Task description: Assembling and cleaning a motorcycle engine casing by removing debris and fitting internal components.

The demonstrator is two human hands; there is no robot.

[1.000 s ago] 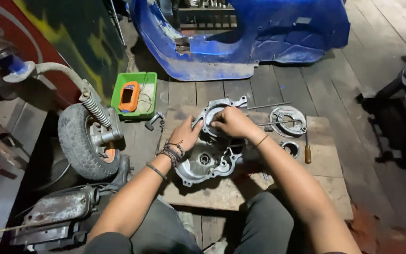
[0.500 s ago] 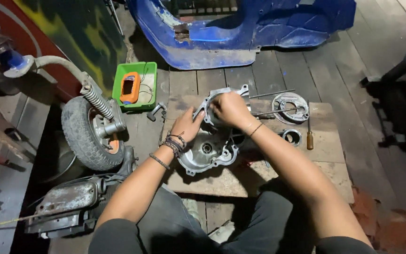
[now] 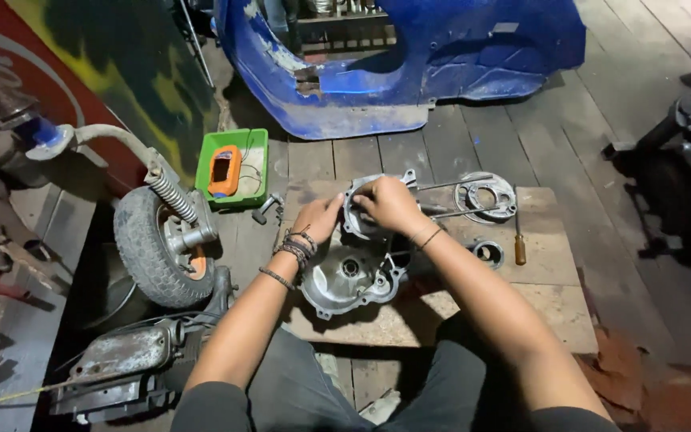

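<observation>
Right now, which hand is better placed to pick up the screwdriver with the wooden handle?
Probably the right hand: the screwdriver lies on its side of the engine casing, while the left hand is opposite.

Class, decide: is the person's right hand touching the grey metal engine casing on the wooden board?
Touching. The head view shows the right hand gripping the grey metal engine casing's upper rim.

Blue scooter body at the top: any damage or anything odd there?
Yes. The blue scooter body has scuffed, worn paint and a ragged, broken lower edge near its left end. It lies on the plank floor, off its wheel. Both hands rest on the engine casing.
</observation>
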